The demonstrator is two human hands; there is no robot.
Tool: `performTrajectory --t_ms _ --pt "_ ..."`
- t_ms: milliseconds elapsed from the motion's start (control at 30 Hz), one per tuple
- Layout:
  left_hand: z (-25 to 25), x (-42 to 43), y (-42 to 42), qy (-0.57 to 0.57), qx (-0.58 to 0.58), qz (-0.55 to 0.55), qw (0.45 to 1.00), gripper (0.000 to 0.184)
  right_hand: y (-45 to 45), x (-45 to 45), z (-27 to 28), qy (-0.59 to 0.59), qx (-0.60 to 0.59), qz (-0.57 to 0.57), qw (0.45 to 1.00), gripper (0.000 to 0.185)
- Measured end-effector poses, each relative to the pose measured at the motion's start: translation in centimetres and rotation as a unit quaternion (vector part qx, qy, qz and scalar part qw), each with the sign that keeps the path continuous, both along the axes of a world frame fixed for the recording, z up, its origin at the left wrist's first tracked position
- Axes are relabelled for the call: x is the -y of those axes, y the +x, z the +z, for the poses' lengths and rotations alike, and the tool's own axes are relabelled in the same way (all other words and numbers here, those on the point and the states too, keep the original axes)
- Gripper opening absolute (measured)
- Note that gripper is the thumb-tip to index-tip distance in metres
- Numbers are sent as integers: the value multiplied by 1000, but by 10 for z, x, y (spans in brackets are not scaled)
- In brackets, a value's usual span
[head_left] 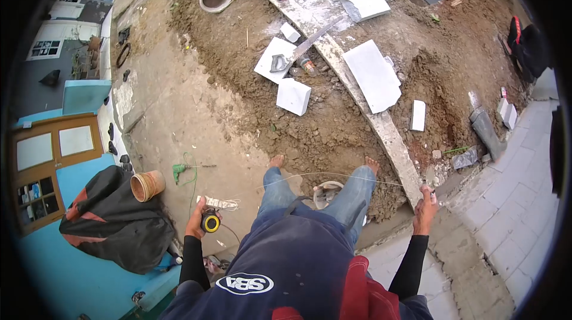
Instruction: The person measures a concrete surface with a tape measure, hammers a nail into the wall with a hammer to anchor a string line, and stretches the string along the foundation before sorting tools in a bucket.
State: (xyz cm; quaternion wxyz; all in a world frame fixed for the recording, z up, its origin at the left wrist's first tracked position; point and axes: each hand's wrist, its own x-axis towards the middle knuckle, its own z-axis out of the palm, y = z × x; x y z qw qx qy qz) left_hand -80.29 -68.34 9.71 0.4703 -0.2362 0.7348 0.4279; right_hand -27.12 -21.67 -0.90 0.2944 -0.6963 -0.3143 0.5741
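The left hand [195, 220] grips a tape measure [210, 223] and a white winder [220, 204]; the right hand [424, 214] closes around something small, near the concrete strip's [387, 135] near end. String [316, 173] arcs between them, apparently being spanned; pulling it straight calls for steady tension. Below, a pale bucket [319, 198] and, leftward, a tilted orange bucket [156, 182] have unclear contents.

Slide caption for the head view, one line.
Tape measure in the left hand, a thin string bowed out to the right hand, handsaw and white blocks ahead.
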Motion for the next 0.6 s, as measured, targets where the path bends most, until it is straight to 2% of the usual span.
performTrajectory --t_ms 67,100,167,200,233,300,333,400,500,600 --pt "-51 17 -67 18 48 -45 998 65 -24 72 -23 9 26 -68 997 18" --pt "-68 14 -100 31 42 -118 992 63 -42 116 -30 -7 42 -92 995 18" --pt "-114 23 -174 26 97 -193 976 62 -81 206 -39 -35 70 -123 989 20" --pt "-134 33 -191 28 123 -210 970 61 -113 247 -36 -28 83 -124 988 19" --pt "-152 36 -207 29 133 -216 967 62 -121 295 -76 47 141 -115 982 22" --pt "-164 28 -220 50 197 -234 951 65 -172 354 -44 -58 169 -70 981 25" --pt "-177 34 -218 53 225 -238 943 67 -185 377 -33 -11 188 -15 982 25" --pt "-200 43 -206 79 291 -275 913 68 -222 396 15 8 271 62 960 28" --pt "-209 50 -179 82 364 -331 867 68 -249 427 27 37 341 89 935 29" --pt "-214 55 -166 59 408 -391 823 65 -286 450 29 9 325 134 936 25"
